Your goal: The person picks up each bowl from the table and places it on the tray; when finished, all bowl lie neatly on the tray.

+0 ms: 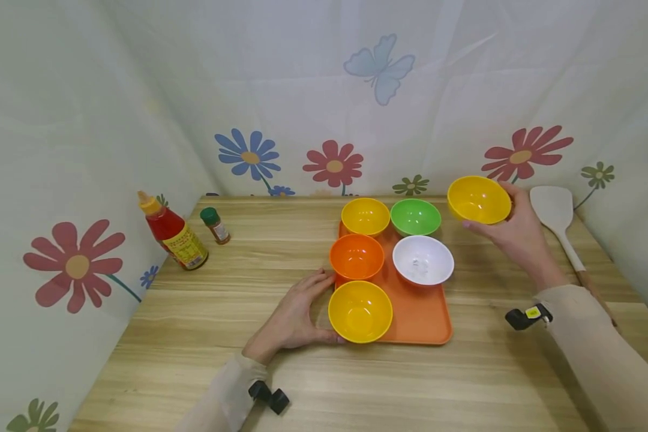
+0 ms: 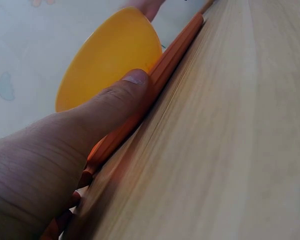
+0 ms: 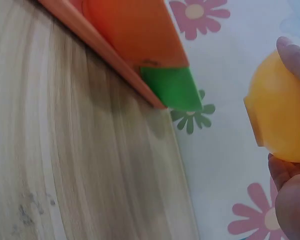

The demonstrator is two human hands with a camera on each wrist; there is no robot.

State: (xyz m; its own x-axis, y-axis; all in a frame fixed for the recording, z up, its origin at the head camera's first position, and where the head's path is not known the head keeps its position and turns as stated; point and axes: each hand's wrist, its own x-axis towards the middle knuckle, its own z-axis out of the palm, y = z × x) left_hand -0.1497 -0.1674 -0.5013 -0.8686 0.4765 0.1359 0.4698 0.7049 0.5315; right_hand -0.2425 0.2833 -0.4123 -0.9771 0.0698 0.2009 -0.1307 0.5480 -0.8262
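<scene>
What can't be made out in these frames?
- Ketchup bottle and small spice jar, head view: label print too small to read.
- Spatula, head view: handle end hidden behind the right sleeve.
- White bowl, head view: faint specks inside, too small to identify.
- Left hand, left wrist view: only the thumb shows; the frame edge cuts the fingers.
- Right hand, right wrist view: yellow bowl blurred, cut by the edge.

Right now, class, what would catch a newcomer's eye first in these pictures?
Five bright bowls crowd the orange tray mid-table. The right hand holds a sixth, the yellow bowl, lifted right of the tray. The left hand rests at the tray's left edge beside the near yellow bowl.
</scene>
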